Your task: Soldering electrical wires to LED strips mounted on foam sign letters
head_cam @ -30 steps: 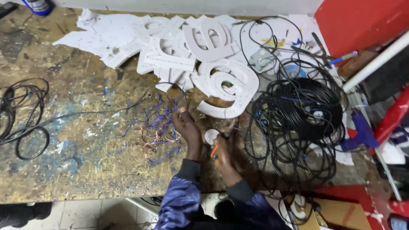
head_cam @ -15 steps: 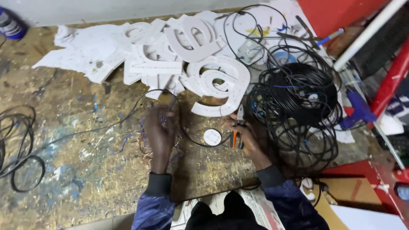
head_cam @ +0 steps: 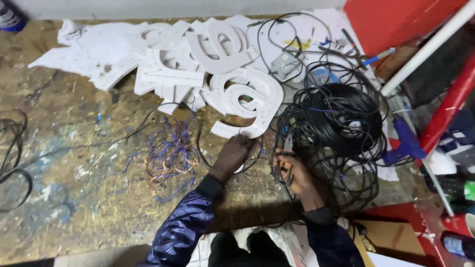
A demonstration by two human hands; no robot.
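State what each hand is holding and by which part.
Right hand has its grip on the orange handles of a cutting tool. Left hand pinches a thin black wire; where exactly cannot be told.

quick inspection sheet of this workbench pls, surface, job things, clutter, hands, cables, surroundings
surface: worn, paint-stained board bench
job things: orange-handled tool in the right hand; thin black wire at the left hand
clutter: white cut-out letters; blue and copper wire scraps
hands: left hand on the bench beside the lowest letter; right hand gripping the tool
cables: big black coil; smaller coil at left edge
surroundings: red frame, white pipe
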